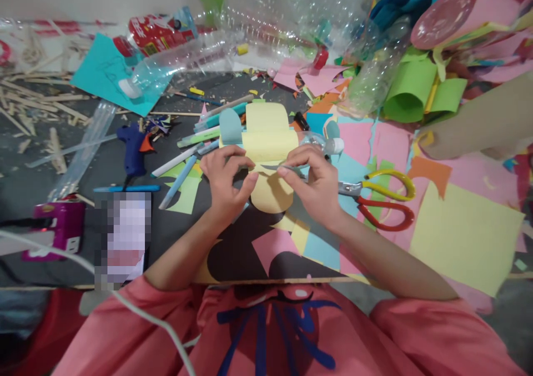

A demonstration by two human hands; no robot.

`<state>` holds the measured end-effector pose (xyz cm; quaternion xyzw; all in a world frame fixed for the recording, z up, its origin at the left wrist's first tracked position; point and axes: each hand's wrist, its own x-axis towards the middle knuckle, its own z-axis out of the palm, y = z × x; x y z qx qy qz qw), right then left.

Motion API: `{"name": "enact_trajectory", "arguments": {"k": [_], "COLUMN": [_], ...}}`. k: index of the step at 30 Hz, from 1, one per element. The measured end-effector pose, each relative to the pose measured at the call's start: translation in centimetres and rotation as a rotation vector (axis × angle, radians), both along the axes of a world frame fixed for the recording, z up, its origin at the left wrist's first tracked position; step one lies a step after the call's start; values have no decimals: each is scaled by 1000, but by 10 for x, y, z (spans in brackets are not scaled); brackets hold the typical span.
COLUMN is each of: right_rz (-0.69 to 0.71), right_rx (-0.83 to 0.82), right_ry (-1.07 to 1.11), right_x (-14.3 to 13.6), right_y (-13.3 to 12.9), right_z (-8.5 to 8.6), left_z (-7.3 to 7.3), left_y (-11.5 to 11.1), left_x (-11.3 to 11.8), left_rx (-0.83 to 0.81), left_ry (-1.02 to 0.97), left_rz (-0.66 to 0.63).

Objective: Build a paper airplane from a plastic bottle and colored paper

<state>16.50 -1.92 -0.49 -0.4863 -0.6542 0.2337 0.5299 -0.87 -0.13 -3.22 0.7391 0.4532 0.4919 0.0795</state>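
A small clear plastic bottle lies sideways, wrapped in yellow paper. One rounded yellow flap stands behind it and another spreads toward me. Rounded blue paper pieces stick up at its ends. My left hand is curled at the wrap's left front edge, thumb and fingertips closing on the paper. My right hand pinches the blades of the scissors, whose yellow and red handles point right. The pointed tip lies over the front of the yellow paper; my fingers hide part of the blades.
A blue glue gun, several markers and a phone lie to the left. Clear bottles fill the back. Paper scraps cover the right, with green paper rolls behind. A white cable crosses the lower left.
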Motion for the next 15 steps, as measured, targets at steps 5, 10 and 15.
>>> {"name": "enact_trajectory", "arguments": {"k": [5, 10, 15], "right_rz": [-13, 5, 24], "right_rx": [3, -57, -30], "right_ry": [-46, -60, -115], "right_x": [-5, -4, 0], "right_y": [-2, -2, 0], "right_z": [-4, -5, -3], "left_z": [-1, 0, -1], "left_y": [0, 0, 1], "left_x": [0, -1, -2], "left_rx": [-44, -66, -67], "left_ry": [69, 117, 89], "left_rz": [33, 53, 6]}}
